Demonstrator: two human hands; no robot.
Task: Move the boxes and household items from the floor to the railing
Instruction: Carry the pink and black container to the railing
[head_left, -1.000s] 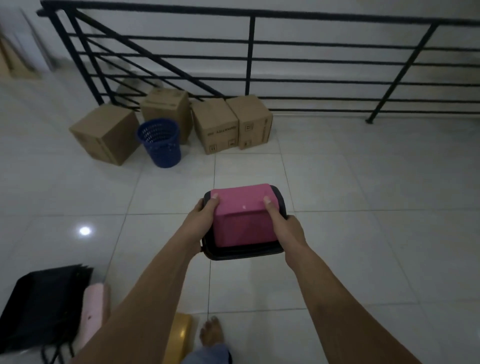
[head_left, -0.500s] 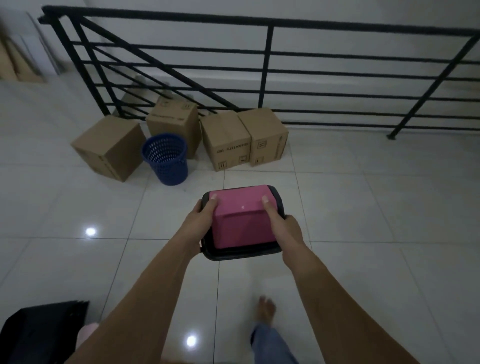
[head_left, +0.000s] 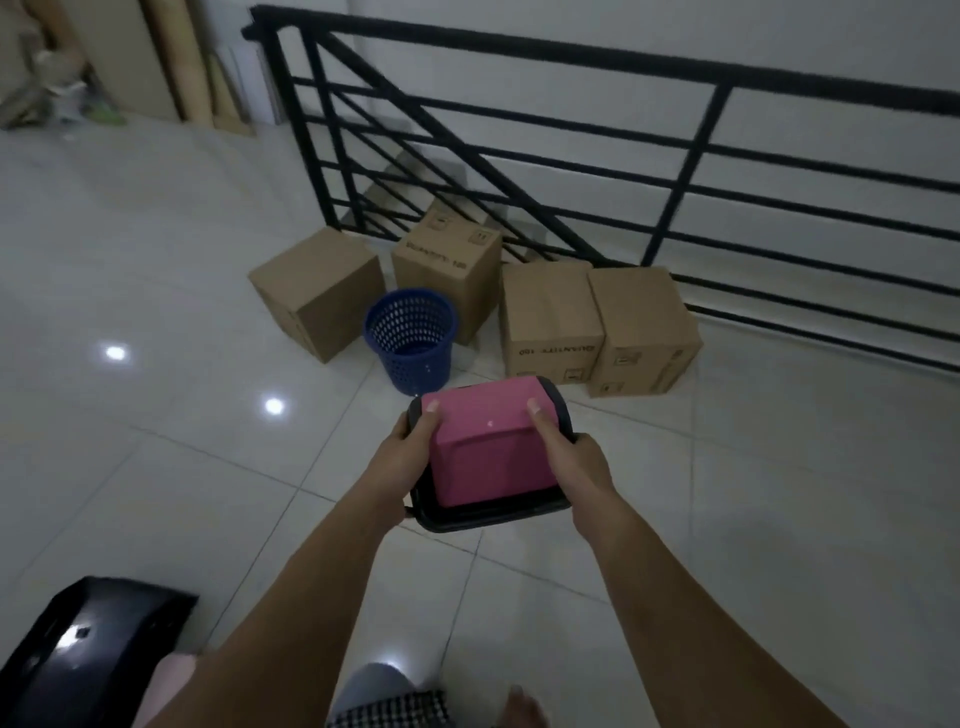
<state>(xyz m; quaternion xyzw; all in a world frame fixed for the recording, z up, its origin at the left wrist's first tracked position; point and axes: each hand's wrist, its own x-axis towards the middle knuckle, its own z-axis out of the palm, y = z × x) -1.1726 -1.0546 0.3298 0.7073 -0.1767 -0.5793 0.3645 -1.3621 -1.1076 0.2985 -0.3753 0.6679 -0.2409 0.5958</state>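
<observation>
I hold an upside-down pink bin with a black rim (head_left: 485, 452) in front of me above the floor. My left hand (head_left: 402, 454) grips its left side and my right hand (head_left: 569, 457) its right side, thumbs on top. Ahead, several brown cardboard boxes (head_left: 550, 322) sit on the white tiles against the black metal railing (head_left: 571, 171). A blue mesh wastebasket (head_left: 413, 338) stands upright in front of the boxes, just beyond the pink bin.
A black plastic item (head_left: 88, 639) and a pale pink object (head_left: 171, 680) lie on the floor at the lower left. Leaning boards and clutter (head_left: 67, 78) stand at the far left wall. Stairs descend behind the railing. My bare foot (head_left: 522, 709) shows at the bottom.
I have walked forward and turned; the boxes, wastebasket and railing are now closer and shifted right. Both hands keep the same grip on the pink bin.
</observation>
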